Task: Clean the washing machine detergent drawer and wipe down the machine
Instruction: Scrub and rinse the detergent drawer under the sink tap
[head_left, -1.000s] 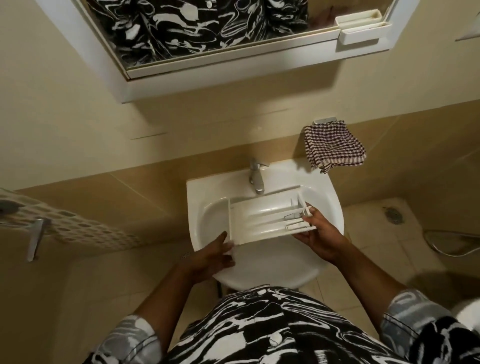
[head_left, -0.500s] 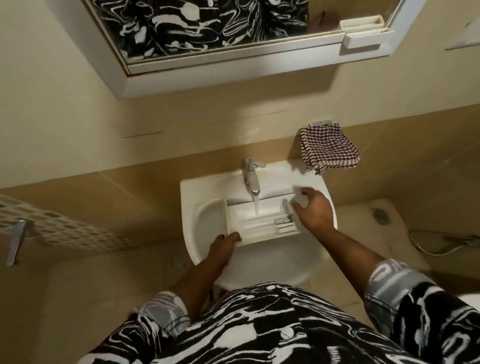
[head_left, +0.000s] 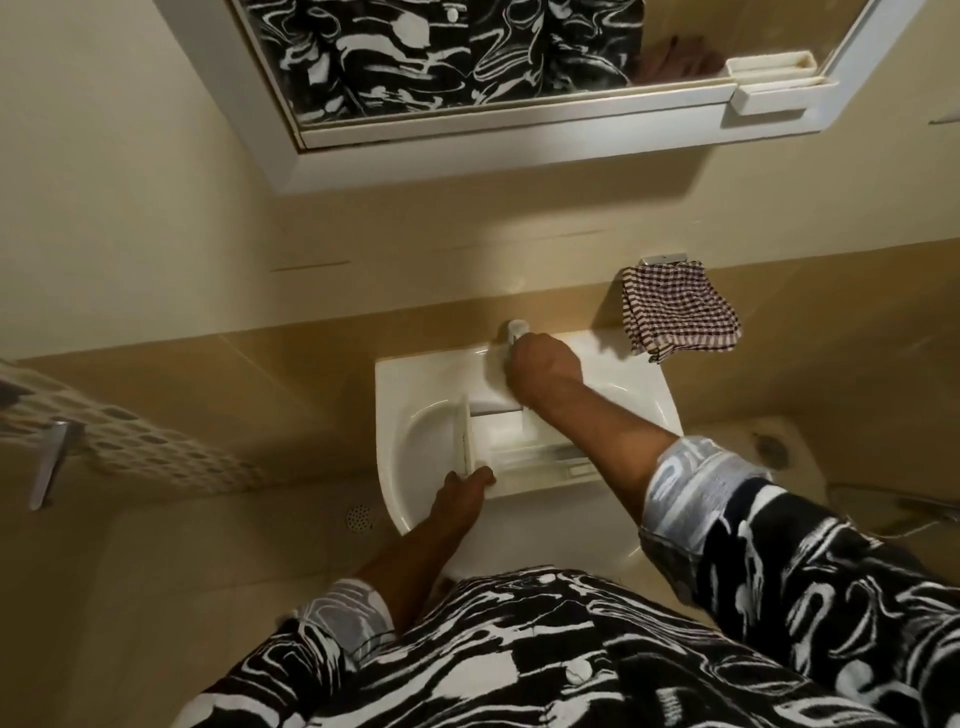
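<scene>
In the head view, the right hand (head_left: 545, 369) is seen stretched forward across the sink (head_left: 395, 374), its back upward, laid over the tap (head_left: 515, 329) at the rear rim. Its fingers are hidden beneath it and blurred, so it cannot be told whether the tap is gripped or only touched. The left hand (head_left: 462, 486) is held low at the near side, and the near left corner of the detergent drawer (head_left: 498, 441) is pinched between its thumb and fingers.

Half a second earlier the right hand was placed on the drawer's far right end; it has since been moved up to the tap, while the left hand's hold has been kept.

The drawer is white, divided by ribs into compartments, and is lying across the basin. A checked cloth (head_left: 680, 312) is hung on the wall just right of the tap.
</scene>
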